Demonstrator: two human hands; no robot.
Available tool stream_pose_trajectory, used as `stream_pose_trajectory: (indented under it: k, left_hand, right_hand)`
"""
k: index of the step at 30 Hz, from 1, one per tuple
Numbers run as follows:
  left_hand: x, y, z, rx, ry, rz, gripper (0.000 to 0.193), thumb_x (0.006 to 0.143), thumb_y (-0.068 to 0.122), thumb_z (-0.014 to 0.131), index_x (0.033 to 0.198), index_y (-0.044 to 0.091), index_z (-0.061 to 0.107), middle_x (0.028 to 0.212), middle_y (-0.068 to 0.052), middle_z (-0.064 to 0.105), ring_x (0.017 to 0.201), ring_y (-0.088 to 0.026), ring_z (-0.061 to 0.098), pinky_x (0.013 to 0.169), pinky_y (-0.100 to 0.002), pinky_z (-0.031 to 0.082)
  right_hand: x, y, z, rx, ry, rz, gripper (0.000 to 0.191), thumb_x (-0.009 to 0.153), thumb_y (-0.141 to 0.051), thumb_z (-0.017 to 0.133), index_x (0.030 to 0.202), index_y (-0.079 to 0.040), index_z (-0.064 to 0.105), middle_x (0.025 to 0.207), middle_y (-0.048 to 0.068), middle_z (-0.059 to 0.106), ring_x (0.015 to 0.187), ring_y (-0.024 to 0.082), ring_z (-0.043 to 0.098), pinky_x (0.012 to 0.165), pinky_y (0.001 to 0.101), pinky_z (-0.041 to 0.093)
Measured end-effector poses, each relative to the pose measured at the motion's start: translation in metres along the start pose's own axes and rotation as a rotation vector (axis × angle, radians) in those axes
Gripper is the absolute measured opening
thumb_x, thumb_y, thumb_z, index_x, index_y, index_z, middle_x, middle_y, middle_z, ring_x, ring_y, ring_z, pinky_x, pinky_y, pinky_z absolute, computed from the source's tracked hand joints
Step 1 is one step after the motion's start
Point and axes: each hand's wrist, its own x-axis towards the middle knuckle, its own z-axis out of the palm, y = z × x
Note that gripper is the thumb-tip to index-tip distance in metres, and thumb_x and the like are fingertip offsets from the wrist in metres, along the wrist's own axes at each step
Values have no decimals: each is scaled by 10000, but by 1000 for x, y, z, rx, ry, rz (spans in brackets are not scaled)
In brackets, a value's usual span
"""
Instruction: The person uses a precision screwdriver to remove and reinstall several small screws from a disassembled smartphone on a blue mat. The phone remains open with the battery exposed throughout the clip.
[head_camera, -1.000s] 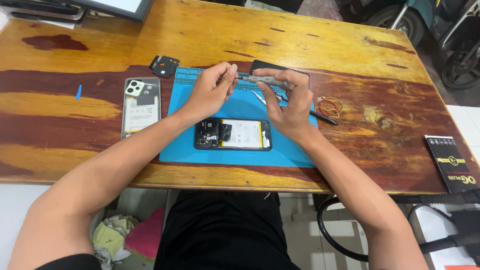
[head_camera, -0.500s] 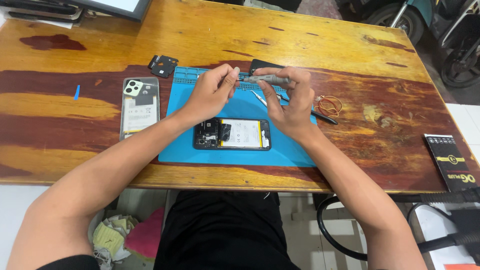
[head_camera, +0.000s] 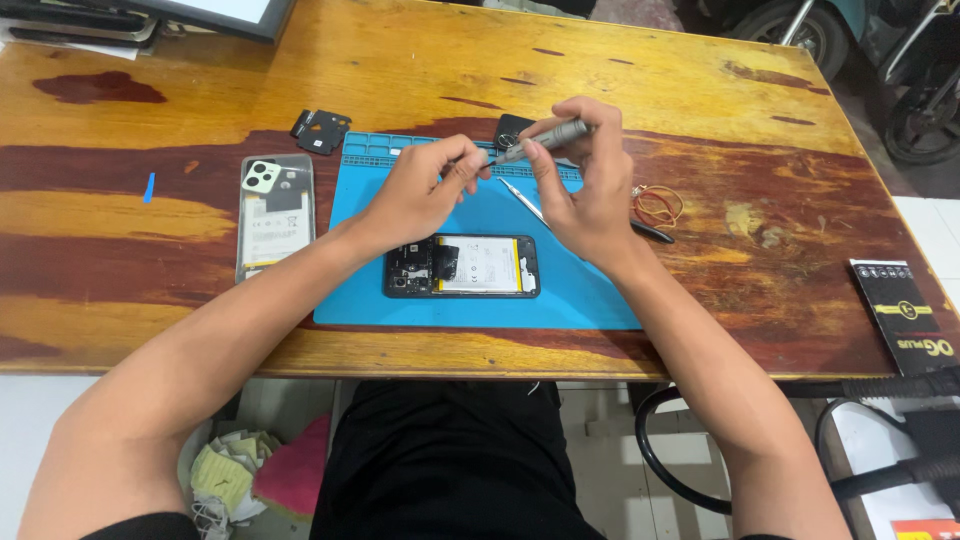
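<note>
Right hand curled around a slim grey screwdriver, raised above the blue mat. Left hand pinching its dark tip. Below, an opened phone, battery and circuit board exposed.

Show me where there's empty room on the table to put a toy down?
Bare wood lies beyond the blue mat toward the far edge, and between the rubber bands and black box. It's crowded around the opened phone, both hands and back cover.
</note>
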Motion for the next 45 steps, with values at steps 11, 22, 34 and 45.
stream_pose_trajectory:
  k: [11,22,34,45]
  left_hand:
    - [1,-5,-6,51,-34,-69,249,970,269,736,969,20,729,793,-26,727,703,-81,644,637,-263,525]
    - [4,-10,-11,-150,-2,-146,175,937,213,792,962,42,761,809,14,708,694,-27,603,605,-195,485]
    - [1,3,-15,-79,36,-33,89,924,97,788,950,19,753,801,-10,751,632,-43,678,523,-175,476]
    - [2,4,-11,-67,19,-74,128,914,130,806,944,16,756,720,-12,713,594,-39,665,458,-178,405]
  right_hand:
    - [1,3,-7,33,-17,60,392,1099,36,676,1353,-17,382,1102,169,721,1016,205,766,864,298,640]
    - [-4,2,-9,144,66,-41,383,1127,74,638,1356,-32,350,1137,212,694,1029,206,738,890,286,640]
    - [-6,1,-5,139,66,-79,380,1079,114,655,1308,-16,381,1164,202,619,1063,248,746,848,299,674]
    - [-5,0,-3,59,22,-81,378,1065,96,673,1303,-8,399,1149,204,675,1108,271,759,855,307,677]
